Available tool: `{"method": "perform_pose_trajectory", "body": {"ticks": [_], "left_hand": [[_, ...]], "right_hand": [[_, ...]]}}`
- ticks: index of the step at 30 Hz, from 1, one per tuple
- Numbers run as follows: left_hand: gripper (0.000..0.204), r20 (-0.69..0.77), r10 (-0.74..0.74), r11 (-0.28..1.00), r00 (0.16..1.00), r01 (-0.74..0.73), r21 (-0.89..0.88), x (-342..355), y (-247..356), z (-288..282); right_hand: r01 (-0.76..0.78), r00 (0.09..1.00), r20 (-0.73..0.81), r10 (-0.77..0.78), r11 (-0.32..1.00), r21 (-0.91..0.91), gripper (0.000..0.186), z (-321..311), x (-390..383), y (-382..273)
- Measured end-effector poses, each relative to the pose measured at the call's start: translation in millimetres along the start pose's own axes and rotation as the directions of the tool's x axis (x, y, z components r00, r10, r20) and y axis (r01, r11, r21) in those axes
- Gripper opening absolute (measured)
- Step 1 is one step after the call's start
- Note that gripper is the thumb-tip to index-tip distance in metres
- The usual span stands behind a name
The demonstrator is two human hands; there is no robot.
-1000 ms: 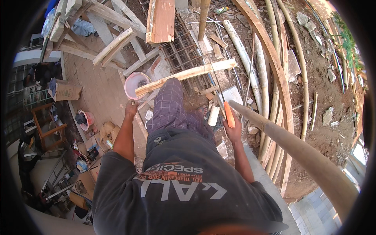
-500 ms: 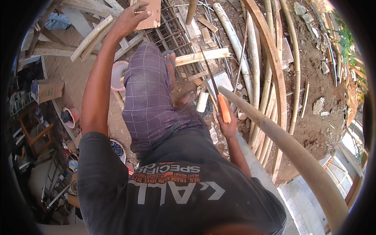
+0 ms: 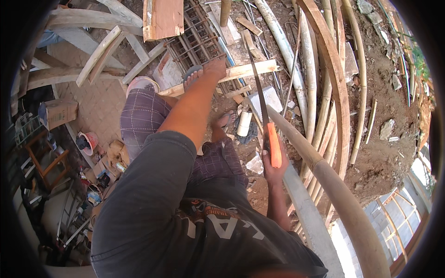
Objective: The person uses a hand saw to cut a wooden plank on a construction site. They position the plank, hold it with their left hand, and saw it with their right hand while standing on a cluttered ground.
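In my right hand is a handsaw with an orange handle, its long dark blade pointing up and away from me. The blade passes over the right part of a light wooden strip. My left arm reaches down across my body. The left hand is at the strip, close beside my sandalled left foot; its fingers are largely hidden, so their grip does not show. My other foot stands on the dirt, nearer to me.
A rebar cage lies beyond the strip, beside a reddish board. On the right, a thick bamboo pole slants towards me, with several more poles behind. Curved timbers are stacked at far left. A cardboard box and clutter lie on the left.
My left hand has come down from the reddish board to the wooden strip. My body has leaned forward. The saw stays in my right hand, with its handle now lower in view.
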State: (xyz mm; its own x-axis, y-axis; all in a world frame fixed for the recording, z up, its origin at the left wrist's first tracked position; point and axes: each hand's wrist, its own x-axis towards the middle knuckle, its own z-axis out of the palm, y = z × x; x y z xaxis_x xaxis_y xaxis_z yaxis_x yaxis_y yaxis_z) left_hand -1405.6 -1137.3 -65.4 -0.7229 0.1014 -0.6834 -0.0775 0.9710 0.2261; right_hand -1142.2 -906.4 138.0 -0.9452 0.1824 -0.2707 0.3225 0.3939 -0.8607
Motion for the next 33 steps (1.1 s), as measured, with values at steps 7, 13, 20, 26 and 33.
{"method": "perform_pose_trajectory", "body": {"ticks": [7,13,20,26,33], "left_hand": [[0.045,-0.293,0.050,0.981,0.955,0.009,0.196,-10,-19,77],[0.050,-0.227,0.059,0.964,0.972,0.003,0.265,-19,-17,55],[0.032,-0.274,0.116,0.971,0.955,-0.050,0.235,17,13,35],[0.055,-0.252,0.095,0.964,0.963,-0.027,0.264,38,7,34],[0.057,-0.426,0.199,0.975,0.882,-0.132,0.181,33,30,47]], "right_hand": [[-0.124,0.989,0.083,0.125,0.992,-0.013,0.059,-11,-32,29],[0.107,0.994,0.051,-0.101,0.987,-0.120,0.066,-25,-47,48],[0.161,0.987,0.039,-0.159,0.986,-0.045,0.061,-28,-25,42],[0.196,0.980,-0.011,-0.197,0.977,-0.085,0.064,-10,3,57],[0.178,0.984,-0.004,-0.179,0.979,-0.103,0.064,-12,29,60]]}}
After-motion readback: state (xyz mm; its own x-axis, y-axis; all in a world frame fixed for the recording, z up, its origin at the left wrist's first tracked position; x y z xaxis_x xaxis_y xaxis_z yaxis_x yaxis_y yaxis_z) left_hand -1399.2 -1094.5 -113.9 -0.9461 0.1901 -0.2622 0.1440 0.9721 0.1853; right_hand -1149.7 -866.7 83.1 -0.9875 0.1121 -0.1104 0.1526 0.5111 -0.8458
